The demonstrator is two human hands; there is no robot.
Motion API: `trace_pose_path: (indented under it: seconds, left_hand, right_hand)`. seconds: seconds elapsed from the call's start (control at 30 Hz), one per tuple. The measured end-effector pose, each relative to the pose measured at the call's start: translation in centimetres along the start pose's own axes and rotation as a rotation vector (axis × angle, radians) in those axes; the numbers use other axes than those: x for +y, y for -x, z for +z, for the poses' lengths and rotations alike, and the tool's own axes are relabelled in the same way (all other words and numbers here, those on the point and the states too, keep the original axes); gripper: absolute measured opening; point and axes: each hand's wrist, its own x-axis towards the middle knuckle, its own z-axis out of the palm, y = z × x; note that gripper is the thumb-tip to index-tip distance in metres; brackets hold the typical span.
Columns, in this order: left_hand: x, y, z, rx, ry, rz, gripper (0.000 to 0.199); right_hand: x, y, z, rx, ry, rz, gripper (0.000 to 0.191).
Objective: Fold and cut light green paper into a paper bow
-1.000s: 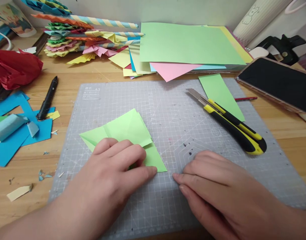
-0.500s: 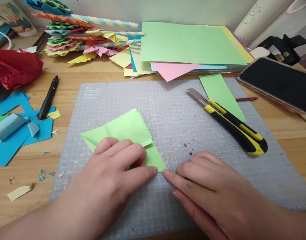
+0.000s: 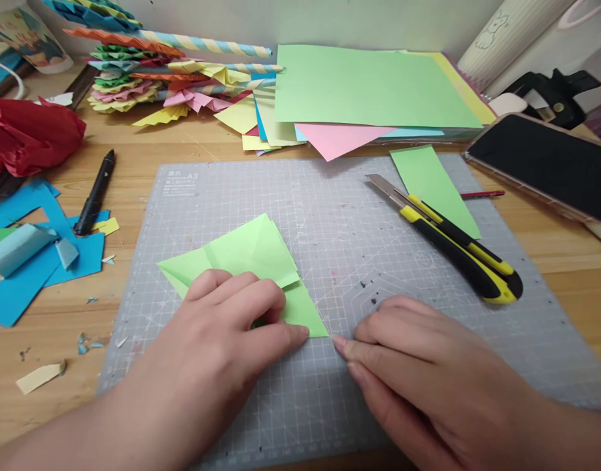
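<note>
Right hand (image 3: 418,373) has drawn back slightly: half a second ago its index fingertip touched the near-right corner of the folded green paper (image 3: 251,245); now it lies just beside that corner. Left hand (image 3: 229,327) unmoved.

Grey cutting mat (image 3: 290,412) spreads beneath both hands, gridded.

Left hand enters from near left, back up, knuckles arched, fingers bent under. Thumb stretches rightward, tip pressing the paper's near edge close to the corner. Fingertips hidden; cannot tell whether they grip or only press.

Right hand enters from near right, angled toward the left, index leading, other fingers curled in beside it, thumb tucked along below. Bunched, nothing seen in its hold. Hands apart, narrow gap between left thumb and right index.

Paper lies on the mat, partly under the left hand, reaching beyond its knuckles.

Black-and-yellow cutter (image 3: 452,252) beyond the right hand, blade out, aimed away and leftward. Green strip (image 3: 422,167) farther beyond, partly covered by it. Black pen (image 3: 95,193) beyond the left wrist, off the mat.
</note>
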Motion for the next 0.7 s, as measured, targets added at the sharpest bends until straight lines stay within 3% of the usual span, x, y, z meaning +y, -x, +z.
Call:
trace_pose_path:
  seconds: [0.17,0.37,0.6,0.7]
  left_hand:
    - [-0.1,0.0,0.1,-0.003,0.005,0.002,0.03]
    - [0.2,0.2,-0.3,0.011,-0.058,0.046,0.027]
    - [1.7,3.3,0.6,0.127,-0.375,0.062,0.035]
    - [2.1,4.4,1.0,0.081,-0.431,0.006,0.037]
  right_hand:
    - [-0.1,-0.2,0.2,-0.011,0.023,-0.081,0.028]
    - [0.0,-0.2,0.8,-0.02,0.019,-0.028,0.031]
    - [0.2,0.0,1.1,-0.036,-0.016,0.011,0.032]
    - [0.0,0.0,1.0,-0.028,-0.006,0.006,0.032]
